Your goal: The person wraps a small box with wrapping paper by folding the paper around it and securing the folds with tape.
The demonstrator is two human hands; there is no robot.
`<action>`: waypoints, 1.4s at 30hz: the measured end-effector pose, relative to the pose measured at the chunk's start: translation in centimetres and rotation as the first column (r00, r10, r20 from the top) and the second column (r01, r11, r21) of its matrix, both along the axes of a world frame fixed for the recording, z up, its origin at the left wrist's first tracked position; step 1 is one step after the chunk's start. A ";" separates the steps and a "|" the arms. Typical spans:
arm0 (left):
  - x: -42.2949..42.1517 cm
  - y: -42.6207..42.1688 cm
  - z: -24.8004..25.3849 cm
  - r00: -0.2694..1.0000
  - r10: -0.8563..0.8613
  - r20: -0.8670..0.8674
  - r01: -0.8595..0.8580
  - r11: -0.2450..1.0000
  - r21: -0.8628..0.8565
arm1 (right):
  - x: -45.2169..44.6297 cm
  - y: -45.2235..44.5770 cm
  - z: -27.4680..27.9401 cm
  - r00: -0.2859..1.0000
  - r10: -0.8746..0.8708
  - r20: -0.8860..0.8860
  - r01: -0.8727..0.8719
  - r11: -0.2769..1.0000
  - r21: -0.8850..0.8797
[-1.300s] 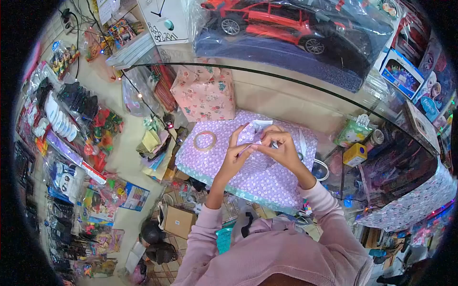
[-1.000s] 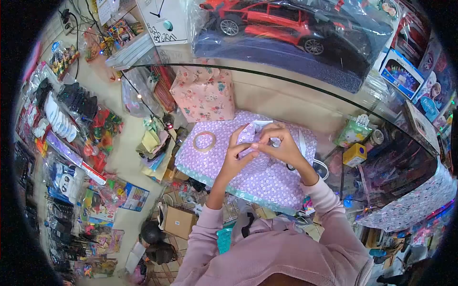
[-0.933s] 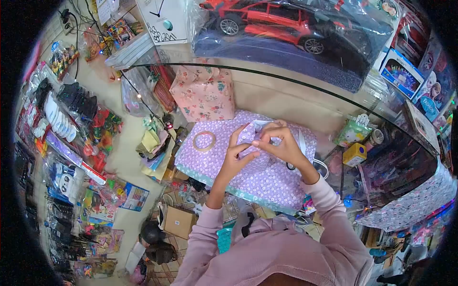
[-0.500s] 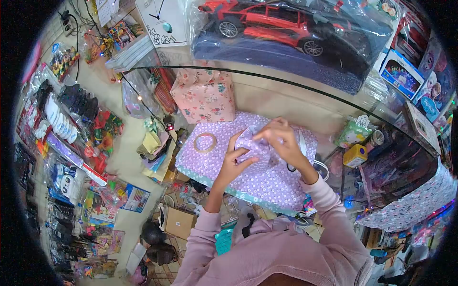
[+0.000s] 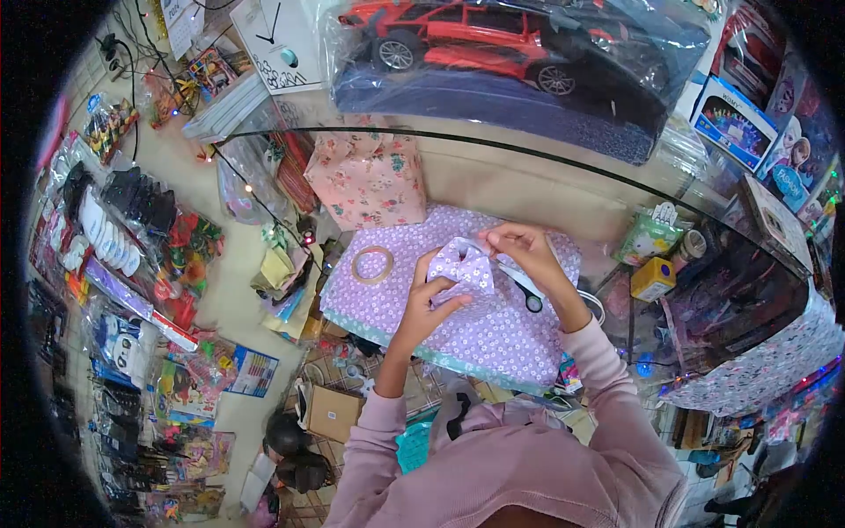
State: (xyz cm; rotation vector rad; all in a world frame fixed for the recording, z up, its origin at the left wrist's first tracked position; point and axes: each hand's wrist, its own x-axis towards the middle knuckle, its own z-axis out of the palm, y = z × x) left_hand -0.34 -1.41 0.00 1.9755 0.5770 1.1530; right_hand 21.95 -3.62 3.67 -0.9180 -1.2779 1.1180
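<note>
Purple floral paper [image 5: 475, 339] with small white flowers lies spread over the work surface. My left hand [image 5: 429, 308] grips a small folded piece in the same floral paper [image 5: 466, 268] by its left side. My right hand [image 5: 528, 251] is at the upper right of that piece, its thumb and index finger pinched together near the edge; what they hold is too small to name. Scissors with dark handles [image 5: 533, 303] lie just below my right hand. A roll of tape [image 5: 372, 265] rests flat on the paper to the left.
A pink floral wrapped box [image 5: 366, 180] stands behind the paper. Above it is a glass shelf edge [image 5: 458, 141] with a bagged red toy car [image 5: 475, 40]. A yellow box [image 5: 652, 279] stands at the right. Packaged goods [image 5: 114, 233] line the left side; a cardboard box [image 5: 334, 414] is below.
My right hand has lifted off my left fingertips and moved up and right. The folded piece now shows more fully, and the scissors are more visible. The whole view has shifted slightly.
</note>
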 end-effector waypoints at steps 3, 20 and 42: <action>0.0 0.3 -0.4 1.000 -0.001 0.009 0.001 1.000 0.013 | -0.4 -0.1 0.4 1.000 0.004 0.015 -0.004 1.000 0.004; 0.0 -0.3 1.0 0.997 -0.024 -0.074 0.024 1.000 -0.007 | 0.6 2.2 0.6 0.951 0.139 0.277 -0.139 0.990 -0.019; 1.3 3.1 3.7 0.999 -0.007 0.044 0.017 0.973 -0.231 | -1.3 0.4 0.1 0.858 -0.241 0.454 0.063 0.926 0.372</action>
